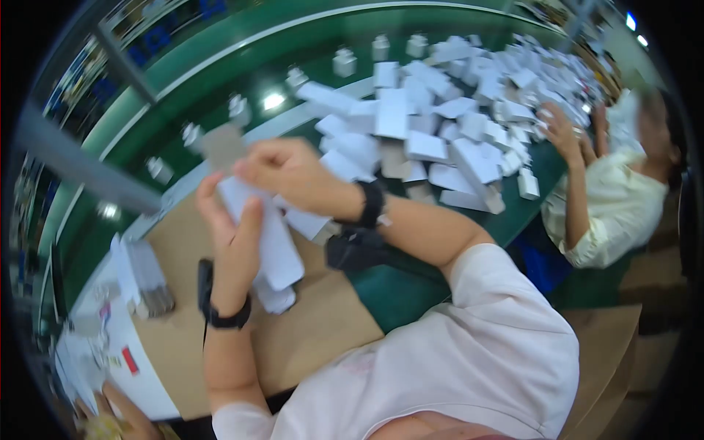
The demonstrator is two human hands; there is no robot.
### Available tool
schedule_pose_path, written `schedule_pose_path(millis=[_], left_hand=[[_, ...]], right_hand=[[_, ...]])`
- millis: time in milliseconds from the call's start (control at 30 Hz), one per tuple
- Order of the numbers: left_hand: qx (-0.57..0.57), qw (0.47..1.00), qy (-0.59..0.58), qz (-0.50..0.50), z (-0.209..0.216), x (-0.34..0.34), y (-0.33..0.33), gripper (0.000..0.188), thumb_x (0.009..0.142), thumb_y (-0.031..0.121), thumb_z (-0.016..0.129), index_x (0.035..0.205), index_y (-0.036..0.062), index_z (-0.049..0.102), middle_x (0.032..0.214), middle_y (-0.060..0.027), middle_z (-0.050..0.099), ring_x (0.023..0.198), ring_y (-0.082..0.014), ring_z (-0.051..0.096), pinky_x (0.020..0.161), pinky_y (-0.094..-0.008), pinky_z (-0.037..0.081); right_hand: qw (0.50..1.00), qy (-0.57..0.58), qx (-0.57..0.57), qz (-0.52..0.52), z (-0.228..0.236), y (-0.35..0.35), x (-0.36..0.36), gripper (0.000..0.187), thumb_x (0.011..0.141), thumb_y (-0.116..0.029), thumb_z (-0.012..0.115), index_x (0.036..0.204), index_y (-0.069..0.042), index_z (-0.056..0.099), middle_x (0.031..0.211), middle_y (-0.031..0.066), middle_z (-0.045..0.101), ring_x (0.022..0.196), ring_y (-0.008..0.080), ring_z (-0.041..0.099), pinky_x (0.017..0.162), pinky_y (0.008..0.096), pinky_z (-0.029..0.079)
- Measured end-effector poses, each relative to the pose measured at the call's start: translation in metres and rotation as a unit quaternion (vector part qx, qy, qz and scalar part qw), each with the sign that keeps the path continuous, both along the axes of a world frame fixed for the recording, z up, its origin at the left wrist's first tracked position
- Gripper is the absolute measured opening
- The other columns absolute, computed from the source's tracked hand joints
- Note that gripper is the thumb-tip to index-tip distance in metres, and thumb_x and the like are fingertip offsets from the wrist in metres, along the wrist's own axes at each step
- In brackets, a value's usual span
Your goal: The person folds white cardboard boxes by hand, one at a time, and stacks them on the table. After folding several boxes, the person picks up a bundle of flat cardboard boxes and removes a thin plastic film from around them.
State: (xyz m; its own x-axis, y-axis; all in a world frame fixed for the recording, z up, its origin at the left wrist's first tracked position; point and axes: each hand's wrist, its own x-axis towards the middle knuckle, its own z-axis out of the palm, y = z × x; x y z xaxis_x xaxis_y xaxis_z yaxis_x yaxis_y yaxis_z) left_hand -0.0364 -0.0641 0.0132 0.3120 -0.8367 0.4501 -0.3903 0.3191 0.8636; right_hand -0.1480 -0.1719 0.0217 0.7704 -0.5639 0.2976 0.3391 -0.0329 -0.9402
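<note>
The left hand [233,233] is raised above the desk [381,297], fingers curled around a white folded carton [275,246] that stands roughly upright in the grip. The right hand [290,170] is closed on the upper end of the same carton, just above the left hand — the two hands are close together, nearly touching. Motion blur hides the exact finger positions. Each wrist carries a dark band; the right one is at [372,203].

Below the hands, a brown cardboard sheet [308,334] lies on the green desk surface. A dark object [357,249] rests just beside the right forearm; its kind cannot be told. To the left, a stack of flat white cartons [143,275] sits near the edge of the cardboard, and papers [88,356] lie further left.

Beyond the hands, a large loose pile of white boxes [440,125] covers the desk. A curved row of small white assembled boxes [345,62] runs along the far side, well apart from the pile's near edge.

At the right, another person in a pale yellow shirt [616,209] reaches one hand [559,128] into the pile. A further hand [110,411] shows at the lower left edge.
</note>
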Motion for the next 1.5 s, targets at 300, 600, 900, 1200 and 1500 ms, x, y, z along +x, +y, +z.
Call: schedule_pose_path(millis=[300,600,900,1200,1500], left_hand=[[0.083,0.978,0.113,-0.155,0.019,0.007,0.009,0.070,0.086,0.023,0.060,0.128,0.0099,0.006,0.094,-0.0140,0.057,0.080,-0.0172,0.059,0.068,-0.0278,0.048],[0.091,0.983,0.038,-0.158,0.028,0.016,0.017,0.078,0.081,0.027,0.066,0.128,0.0070,0.007,0.093,-0.0173,0.057,0.082,-0.0190,0.059,0.070,-0.0287,0.047],[0.092,0.988,0.027,-0.120,0.029,0.014,0.013,0.076,0.081,0.028,0.066,0.127,0.0064,0.009,0.093,-0.0161,0.056,0.082,-0.0182,0.058,0.070,-0.0287,0.047],[0.319,0.886,-0.307,0.138,0.010,0.027,0.035,0.078,0.073,0.048,0.066,0.121,-0.0063,0.036,0.097,-0.0252,0.058,0.089,-0.0366,0.059,0.076,-0.0383,0.048],[0.320,0.914,-0.222,0.114,-0.026,0.028,0.054,0.081,0.059,0.023,0.077,0.122,-0.0083,0.037,0.103,-0.0267,0.056,0.095,-0.0373,0.057,0.081,-0.0373,0.047]], right_hand=[[0.984,-0.028,-0.171,-0.033,0.027,0.001,-0.022,0.029,0.084,-0.014,0.060,0.109,0.001,0.060,0.104,0.0117,0.063,0.092,0.0150,0.059,0.082,0.0258,0.047],[0.983,0.050,-0.171,-0.035,0.041,-0.002,-0.025,0.023,0.083,-0.010,0.060,0.102,0.001,0.064,0.099,0.0115,0.065,0.086,0.0141,0.060,0.076,0.0240,0.048],[0.974,0.015,-0.223,-0.023,0.029,-0.002,-0.020,0.021,0.083,-0.011,0.060,0.100,0.000,0.065,0.103,0.0129,0.064,0.087,0.0145,0.060,0.075,0.0239,0.048],[0.727,0.077,-0.493,-0.472,0.064,-0.061,-0.090,0.019,0.075,-0.007,0.067,0.094,-0.007,0.067,0.097,0.0028,0.065,0.071,0.0095,0.056,0.067,0.0217,0.046],[0.733,0.132,-0.454,-0.489,0.064,-0.077,-0.103,0.022,0.075,-0.026,0.068,0.092,-0.012,0.069,0.079,0.0037,0.067,0.071,0.0138,0.063,0.066,0.0247,0.048]])
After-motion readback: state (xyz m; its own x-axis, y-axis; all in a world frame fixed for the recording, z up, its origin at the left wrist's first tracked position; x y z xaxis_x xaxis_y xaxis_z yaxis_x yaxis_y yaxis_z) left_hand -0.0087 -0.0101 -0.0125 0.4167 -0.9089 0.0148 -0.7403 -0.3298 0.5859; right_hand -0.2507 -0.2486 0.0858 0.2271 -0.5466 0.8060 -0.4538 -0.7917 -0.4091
